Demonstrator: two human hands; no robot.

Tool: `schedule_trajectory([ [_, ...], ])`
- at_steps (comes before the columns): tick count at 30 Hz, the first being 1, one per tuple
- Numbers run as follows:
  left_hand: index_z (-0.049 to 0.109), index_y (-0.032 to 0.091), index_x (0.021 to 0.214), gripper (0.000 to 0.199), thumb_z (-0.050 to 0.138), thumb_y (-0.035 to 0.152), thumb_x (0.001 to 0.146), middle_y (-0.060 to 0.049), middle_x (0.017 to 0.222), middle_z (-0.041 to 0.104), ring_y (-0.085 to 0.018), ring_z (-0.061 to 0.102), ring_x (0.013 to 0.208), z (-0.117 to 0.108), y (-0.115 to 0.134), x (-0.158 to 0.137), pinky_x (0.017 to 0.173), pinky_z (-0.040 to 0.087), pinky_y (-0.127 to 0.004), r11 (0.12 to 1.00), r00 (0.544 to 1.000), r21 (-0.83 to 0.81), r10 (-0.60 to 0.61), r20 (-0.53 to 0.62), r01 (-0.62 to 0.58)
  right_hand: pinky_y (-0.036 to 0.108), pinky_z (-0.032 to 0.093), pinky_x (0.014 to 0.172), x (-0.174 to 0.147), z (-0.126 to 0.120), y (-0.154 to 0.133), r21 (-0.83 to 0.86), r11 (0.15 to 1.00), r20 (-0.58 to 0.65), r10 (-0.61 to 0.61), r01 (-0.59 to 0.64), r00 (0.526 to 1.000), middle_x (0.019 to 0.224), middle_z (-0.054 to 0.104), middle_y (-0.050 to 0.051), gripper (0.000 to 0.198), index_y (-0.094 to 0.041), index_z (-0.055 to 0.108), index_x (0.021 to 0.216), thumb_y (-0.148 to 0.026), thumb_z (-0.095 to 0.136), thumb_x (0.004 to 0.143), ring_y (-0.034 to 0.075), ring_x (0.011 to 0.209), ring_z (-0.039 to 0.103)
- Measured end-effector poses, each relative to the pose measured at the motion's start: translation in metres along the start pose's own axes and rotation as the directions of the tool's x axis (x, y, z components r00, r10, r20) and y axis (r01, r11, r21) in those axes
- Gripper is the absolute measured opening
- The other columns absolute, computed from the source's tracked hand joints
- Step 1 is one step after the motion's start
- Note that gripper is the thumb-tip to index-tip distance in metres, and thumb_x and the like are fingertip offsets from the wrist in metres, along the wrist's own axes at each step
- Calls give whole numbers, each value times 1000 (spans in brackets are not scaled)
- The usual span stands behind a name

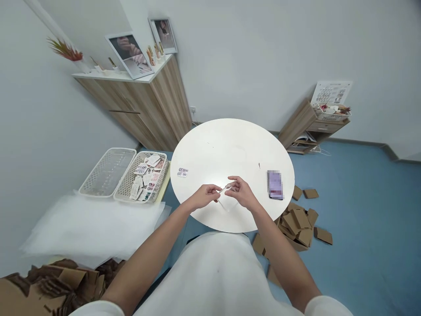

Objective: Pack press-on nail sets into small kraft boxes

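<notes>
Brown cardboard [75,281] is heaped at the far left, with a stack of white translucent sheets [88,224], probably packing foam, just beyond it. Past the sheets, a white plastic tray [108,169] adjoins a perforated white basket [124,188]. Small printed cards [141,180] lie loose in the basket, several with purple or pink patterns. It sits just off the left edge of the round white worktop [226,145], presumably for easy reach with the left arm.

Near that left edge, one card with purple patterns [182,172] lies flat and apart from the hands, its printed side up, perhaps so that it can be seen at a glance.

The left hand [205,195], above the worktop toward its near edge, pinches one side of a thin, clear plastic piece [225,189], apparently a small bag. Its lower part hangs below the fingers; whether it touches the surface cannot be told. The right hand [241,193] grips the other side by its fingertips, fingers bent. Such a light, limp piece likely needs holding from both sides to keep its shape.

By the right edge lies a smartphone [275,184], screen up and blurred, well clear of the hands. Beyond that edge, flat cardboard boxes [299,221] are piled on the floor.
</notes>
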State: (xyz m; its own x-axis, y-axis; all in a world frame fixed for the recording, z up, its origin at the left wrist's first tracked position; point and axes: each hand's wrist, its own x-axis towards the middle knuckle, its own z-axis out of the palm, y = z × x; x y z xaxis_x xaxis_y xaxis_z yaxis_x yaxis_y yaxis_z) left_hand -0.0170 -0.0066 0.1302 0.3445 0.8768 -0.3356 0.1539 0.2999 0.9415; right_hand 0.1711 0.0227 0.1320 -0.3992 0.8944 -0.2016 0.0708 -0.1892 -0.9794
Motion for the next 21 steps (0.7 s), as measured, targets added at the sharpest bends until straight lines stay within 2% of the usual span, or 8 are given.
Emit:
schedule_trajectory([
  [3,62,16,82,26,59,39,70,-3,74,60,-14,57,70,9,-1,9,70,42,-30,999,1000,-18,-28,6,28,30,46,67,7,-11,6,-40,999,2,25,-25,1000,86,60,1,56,-24,46,106,-28,71,56,11,66,56],
  [7,61,15,76,26,61,40,68,-2,72,60,-13,57,68,21,-10,16,70,41,-28,992,993,-108,-81,-91,71,33,44,77,10,-23,16,-125,992,-129,-12,-5,992,98,59,4,50,-24,50,103,-32,70,58,14,80,57],
  [10,60,16,77,28,61,42,67,-2,75,60,-13,58,70,28,-21,21,70,40,-27,970,968,-214,-158,-194,115,33,45,76,7,-31,25,-64,996,-205,51,-66,977,107,55,6,46,-24,49,106,-35,64,64,15,83,58],
  [14,59,16,78,32,60,46,67,-3,76,60,-13,57,71,34,-33,27,70,39,-26,940,947,-301,-235,-218,164,32,48,65,2,-33,37,62,984,-151,172,-164,974,105,55,6,45,-24,48,108,-32,61,65,14,71,60],
  [17,57,16,93,40,59,46,68,-4,80,60,-14,57,74,33,-37,28,72,40,-28,956,963,-261,-188,-194,134,32,48,63,0,-33,44,144,973,-155,201,-179,967,103,56,6,46,-24,49,109,-31,60,65,14,70,60],
  [21,36,24,124,80,73,37,55,-4,93,57,-15,56,82,17,-35,24,81,39,-33,1000,986,12,16,-168,-14,32,47,64,-4,-35,46,183,963,-192,233,-199,953,103,57,6,47,-23,51,111,-32,61,65,14,73,59],
])
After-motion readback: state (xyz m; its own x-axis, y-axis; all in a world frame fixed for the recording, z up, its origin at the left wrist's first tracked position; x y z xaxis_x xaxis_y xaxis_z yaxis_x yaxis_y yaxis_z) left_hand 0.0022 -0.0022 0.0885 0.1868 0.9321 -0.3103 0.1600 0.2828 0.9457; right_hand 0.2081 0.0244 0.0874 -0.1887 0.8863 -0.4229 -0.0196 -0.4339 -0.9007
